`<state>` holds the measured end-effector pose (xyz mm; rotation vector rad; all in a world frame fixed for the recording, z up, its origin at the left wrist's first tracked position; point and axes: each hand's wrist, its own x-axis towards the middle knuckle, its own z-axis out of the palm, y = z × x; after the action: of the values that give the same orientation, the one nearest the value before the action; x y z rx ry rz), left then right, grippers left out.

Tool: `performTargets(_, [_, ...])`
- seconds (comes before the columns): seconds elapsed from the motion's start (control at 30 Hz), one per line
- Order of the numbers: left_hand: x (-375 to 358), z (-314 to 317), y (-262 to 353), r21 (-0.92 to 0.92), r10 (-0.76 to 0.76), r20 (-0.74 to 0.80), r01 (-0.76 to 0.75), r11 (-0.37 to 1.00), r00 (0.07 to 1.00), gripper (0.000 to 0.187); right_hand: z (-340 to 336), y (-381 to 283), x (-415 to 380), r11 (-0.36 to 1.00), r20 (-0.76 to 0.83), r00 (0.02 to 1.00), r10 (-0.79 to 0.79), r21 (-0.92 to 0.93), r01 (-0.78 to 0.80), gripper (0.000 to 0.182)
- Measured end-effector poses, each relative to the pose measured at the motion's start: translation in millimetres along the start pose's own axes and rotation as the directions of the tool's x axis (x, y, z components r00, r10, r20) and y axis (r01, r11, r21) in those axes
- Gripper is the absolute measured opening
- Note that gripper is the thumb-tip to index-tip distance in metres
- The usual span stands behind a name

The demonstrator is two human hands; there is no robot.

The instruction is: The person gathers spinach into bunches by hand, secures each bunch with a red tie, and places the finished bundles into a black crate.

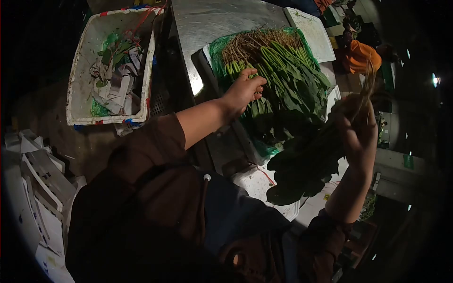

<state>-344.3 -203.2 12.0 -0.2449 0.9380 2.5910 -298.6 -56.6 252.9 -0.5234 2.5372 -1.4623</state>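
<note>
My right hand is closed around a bunch of leafy greens; pale roots stick up above the hand, and the broad dark leaves hang down to the left. My left hand is over the left side of a crate with more greens, its fingers curled in near the stems. Whether anything is between those fingers cannot be made out. The greens in the crate lie in rows on a green plastic liner, brown roots at the far side and leaves towards me.
The crate rests on a metal table. Left of it stands a dirty white foam box with leaf scraps and paper. A white foam lid lies at the back right. White foam pieces are stacked lower left; an orange bag-like thing is at right.
</note>
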Motion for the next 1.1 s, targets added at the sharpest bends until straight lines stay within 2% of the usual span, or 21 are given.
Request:
performTargets(0.07, [-4.5,1.0,0.0,-0.056,-0.005,-0.050,0.003,0.998,0.999,0.057,8.1,-1.0,38.6,0.960,0.004,1.000,0.010,-0.279,-0.008,0.028])
performTargets(0.1, [-10.2,1.2,3.6,-0.092,-0.023,-0.093,0.015,0.996,0.995,0.054,12.9,6.8,62.3,0.885,0.039,0.999,0.033,-0.465,-0.011,0.024])
performTargets(0.2, [-19.2,-0.9,-1.1,-0.184,-0.003,-0.136,-0.023,0.983,0.991,0.047,52.1,44.6,121.7,0.498,0.050,0.999,-0.005,-0.866,0.046,0.027])
performTargets(0.27, [-14.0,-8.5,-8.3,-0.247,0.037,-0.142,-0.072,0.966,0.989,0.044,79.7,94.3,146.3,0.540,0.043,0.999,0.008,-0.841,0.032,0.043])
performTargets(0.33, [-7.4,-16.1,-4.8,-0.209,0.024,0.001,-0.023,0.978,1.000,0.041,99.8,136.8,161.8,0.626,0.198,0.958,0.205,-0.779,0.028,0.055])
performTargets(0.43, [-12.3,-10.1,8.9,-0.184,-0.011,-0.075,-0.003,0.983,0.997,0.041,90.9,145.0,173.1,0.691,0.158,0.977,0.144,-0.723,0.015,0.068])
performTargets(0.47, [-15.8,-7.9,13.3,-0.190,-0.017,-0.077,0.002,0.982,0.997,0.041,80.6,150.7,177.7,0.507,-0.014,0.996,0.093,-0.860,-0.060,0.076])
performTargets(0.5, [-17.3,-5.8,18.7,-0.192,-0.083,-0.095,0.064,0.979,0.992,0.044,68.5,162.2,178.6,0.505,-0.015,0.995,0.096,-0.861,-0.062,0.076])
performTargets(0.57, [-15.0,-5.5,22.5,-0.187,-0.149,-0.107,0.128,0.974,0.983,0.047,50.7,180.7,176.6,0.163,-0.173,0.981,-0.091,-0.974,-0.157,0.081])
performTargets(0.6, [-12.7,-7.5,22.6,-0.170,-0.153,-0.090,0.136,0.976,0.984,0.052,42.8,179.8,180.9,0.193,-0.252,0.913,0.322,-0.926,-0.324,0.079])
performTargets(0.67, [-10.4,-8.4,22.9,-0.150,-0.161,-0.069,0.149,0.977,0.985,0.057,48.4,164.9,164.1,0.179,-0.231,0.891,0.391,-0.930,-0.320,0.076])
performTargets(0.7, [-9.3,-7.4,22.8,-0.107,-0.198,-0.136,0.184,0.977,0.971,0.059,53.6,157.0,151.0,0.166,-0.206,0.865,0.458,-0.936,-0.311,0.073])
performTargets(0.77, [-9.7,-5.1,21.0,-0.055,-0.241,-0.196,0.235,0.971,0.951,0.060,69.1,146.8,123.2,0.206,-0.109,0.941,0.321,-0.962,-0.182,0.060])
performTargets(0.83, [-12.7,-3.9,20.5,-0.081,-0.129,-0.156,0.117,0.990,0.979,0.064,88.1,138.3,97.5,0.182,-0.042,0.988,0.150,-0.981,-0.070,0.056])
performTargets(0.87, [-12.6,-2.9,20.9,-0.096,-0.070,-0.137,0.057,0.994,0.988,0.066,88.8,137.5,88.8,0.240,0.023,0.996,0.086,-0.971,0.002,0.057])
performTargets(0.9, [-9.3,-3.5,16.9,-0.128,-0.103,-0.200,0.078,0.989,0.974,0.060,88.3,137.6,84.1,0.291,0.086,0.996,0.016,-0.954,0.078,0.058])
performTargets(0.93, [-8.2,-3.9,15.0,-0.119,-0.106,-0.194,0.084,0.989,0.975,0.060,85.3,124.5,86.5,0.425,0.074,0.993,0.093,-0.905,0.028,0.056])
performTargets(1.0, [-8.4,-4.2,12.5,-0.129,-0.044,-0.123,0.028,0.991,0.991,0.079,81.0,103.5,103.9,0.541,-0.155,0.946,0.283,-0.789,-0.291,0.053])
performTargets(1.03, [-8.2,-1.4,11.2,-0.120,-0.047,-0.116,0.033,0.992,0.992,0.079,72.4,107.0,118.4,0.467,-0.197,0.917,0.347,-0.811,-0.351,0.060])
performTargets(1.07, [-7.8,1.8,10.1,-0.091,-0.111,-0.219,0.093,0.991,0.969,0.093,65.5,112.6,128.7,0.471,-0.206,0.916,0.345,-0.806,-0.359,0.060])
performTargets(1.1, [-7.5,3.1,9.9,-0.067,-0.167,-0.323,0.154,0.986,0.931,0.108,59.8,121.9,137.0,0.315,-0.211,0.928,0.309,-0.898,-0.309,0.067])
